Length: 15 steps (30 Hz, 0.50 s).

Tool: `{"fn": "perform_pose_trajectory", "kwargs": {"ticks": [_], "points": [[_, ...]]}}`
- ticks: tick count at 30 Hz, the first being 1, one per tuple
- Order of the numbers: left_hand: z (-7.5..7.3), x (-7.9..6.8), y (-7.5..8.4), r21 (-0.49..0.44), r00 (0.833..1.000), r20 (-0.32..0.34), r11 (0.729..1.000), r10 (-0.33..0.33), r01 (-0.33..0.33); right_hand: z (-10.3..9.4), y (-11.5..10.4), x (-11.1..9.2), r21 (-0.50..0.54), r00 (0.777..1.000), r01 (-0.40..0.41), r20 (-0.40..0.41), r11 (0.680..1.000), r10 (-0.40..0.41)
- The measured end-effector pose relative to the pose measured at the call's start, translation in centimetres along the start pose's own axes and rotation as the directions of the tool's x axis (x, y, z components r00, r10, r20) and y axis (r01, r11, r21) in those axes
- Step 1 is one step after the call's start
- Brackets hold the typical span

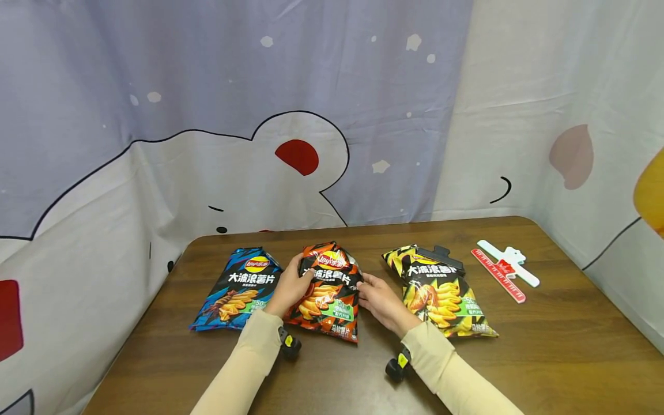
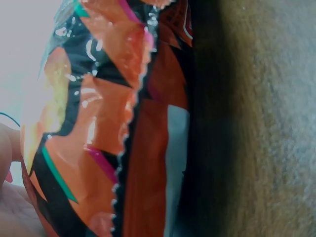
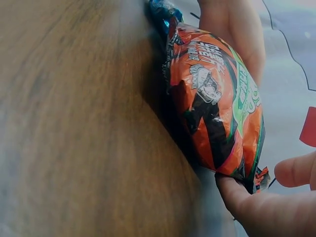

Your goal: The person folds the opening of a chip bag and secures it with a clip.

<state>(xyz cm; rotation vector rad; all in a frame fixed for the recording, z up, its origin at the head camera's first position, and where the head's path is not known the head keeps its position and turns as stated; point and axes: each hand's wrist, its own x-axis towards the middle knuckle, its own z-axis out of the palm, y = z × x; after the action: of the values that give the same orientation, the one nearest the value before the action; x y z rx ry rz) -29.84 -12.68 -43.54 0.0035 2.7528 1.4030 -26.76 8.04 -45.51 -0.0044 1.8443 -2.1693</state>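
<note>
An orange-and-black bag of chips (image 1: 321, 308) stands out in the middle of the table, between both hands. My left hand (image 1: 291, 288) grips its left side, the thumb lying over the front. At its right edge, my right hand (image 1: 383, 301) holds the bag with the fingertips; the right wrist view shows fingers (image 3: 237, 195) against the bag's end. Close to the left hand lies a blue bag of chips (image 1: 241, 294). Beside the right forearm lies a black-and-yellow bag of chips (image 1: 441, 300) with a black clip (image 1: 441, 258) across its top.
Toward the back right of the wooden table (image 1: 560, 346) lie a white clip (image 1: 521, 271) and a red clip (image 1: 498, 274), side by side and slanted. A patterned curtain (image 1: 394, 115) hangs behind the table and along its sides.
</note>
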Motion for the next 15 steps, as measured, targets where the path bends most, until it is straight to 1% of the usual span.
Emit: {"fn": "perform_pose_trajectory", "kwargs": {"ticks": [6,15], "points": [[-0.05,-0.11,0.1,0.002,1.0,-0.02,1.0,0.014,-0.014,0.0,-0.12,-0.13,-0.016,1.0,0.017,-0.012,1.0,-0.017],[-0.26,-0.46,0.45,0.002,0.999,-0.031,0.999,0.033,-0.033,-0.16,-0.24,-0.34,-0.019,0.999,0.034,-0.019,0.999,-0.034]]}}
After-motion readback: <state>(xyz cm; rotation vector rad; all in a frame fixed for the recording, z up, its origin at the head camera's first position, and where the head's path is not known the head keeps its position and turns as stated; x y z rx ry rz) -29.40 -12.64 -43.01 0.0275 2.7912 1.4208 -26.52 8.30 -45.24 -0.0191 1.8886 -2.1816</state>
